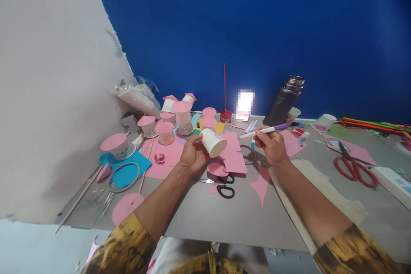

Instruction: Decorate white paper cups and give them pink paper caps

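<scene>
My left hand is closed around a white paper cup, tilted on its side with its closed base toward me. Purple and green marks show on the cup's wall. In my right hand is a marker with a purple end, its pale tip pointing left toward the cup but apart from it. Below the cup lie a pink paper disc and black-handled scissors. A roll of tape rests between my hands, beside a pink sheet.
Several decorated cups with pink paper tops stand at the left, near stacked paper cups. A dark flask leans at the back right. Red-handled scissors lie at the right. A blue wall bounds the table behind.
</scene>
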Demonstrator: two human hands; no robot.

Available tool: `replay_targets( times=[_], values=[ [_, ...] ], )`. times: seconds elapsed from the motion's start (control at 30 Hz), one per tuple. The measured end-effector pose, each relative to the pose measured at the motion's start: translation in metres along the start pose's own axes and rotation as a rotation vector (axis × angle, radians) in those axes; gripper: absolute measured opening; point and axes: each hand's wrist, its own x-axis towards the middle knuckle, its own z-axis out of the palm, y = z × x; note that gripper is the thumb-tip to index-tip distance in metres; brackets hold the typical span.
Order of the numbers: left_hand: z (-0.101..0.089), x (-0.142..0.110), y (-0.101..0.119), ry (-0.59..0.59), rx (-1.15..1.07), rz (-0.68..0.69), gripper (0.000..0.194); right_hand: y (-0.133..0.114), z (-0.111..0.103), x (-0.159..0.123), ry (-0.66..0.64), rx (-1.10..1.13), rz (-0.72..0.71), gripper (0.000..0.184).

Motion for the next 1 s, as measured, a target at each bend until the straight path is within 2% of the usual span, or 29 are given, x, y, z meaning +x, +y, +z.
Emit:
replay_targets(
  times=[0.1, 0.2, 0.43, 0.53, 0.6, 0.67, 0.73, 0.77, 0.87, 0.93, 1.0],
  values=[
    [0.0, 0.0, -0.002, -0.001, 0.01, -0.027, 0.031, -0.004, 0.008, -0.007, -0.052, 0.169, 0.086, 0.033],
    [0.0, 0.001, -0.003, -0.011, 0.032, -0.034, 0.032, -0.01, 0.012, -0.012, -0.088, 0.233, 0.121, 0.034],
    [-0.004, 0.003, -0.007, 0.001, 0.133, 0.078, 0.028, -0.014, 0.015, -0.016, -0.128, 0.231, 0.132, 0.035],
    [-0.005, 0.003, -0.009, -0.038, 0.168, 0.131, 0.026, -0.014, 0.012, -0.014, -0.085, 0.165, 0.085, 0.034],
    [-0.004, 0.003, -0.009, -0.032, 0.175, 0.169, 0.023, -0.013, 0.006, -0.011, -0.027, -0.038, -0.028, 0.03],
    [-0.004, 0.004, -0.009, 0.019, 0.166, 0.227, 0.019, -0.011, -0.002, -0.007, -0.052, -0.389, -0.207, 0.023],
    [-0.004, 0.005, -0.007, 0.081, 0.149, 0.274, 0.017, -0.009, -0.01, -0.003, -0.199, -0.777, -0.351, 0.019],
    [-0.004, 0.006, -0.006, 0.106, 0.143, 0.281, 0.017, -0.008, -0.014, -0.002, -0.293, -0.945, -0.379, 0.023],
    [-0.004, 0.007, -0.004, 0.149, 0.142, 0.249, 0.022, -0.003, -0.018, 0.001, -0.52, -1.272, -0.339, 0.034],
    [-0.003, 0.007, -0.003, 0.157, 0.148, 0.226, 0.021, -0.001, -0.017, 0.001, -0.616, -1.344, -0.312, 0.036],
    [-0.003, 0.007, -0.002, 0.165, 0.155, 0.227, 0.019, 0.001, -0.015, 0.0, -0.658, -1.351, -0.304, 0.038]
  ],
)
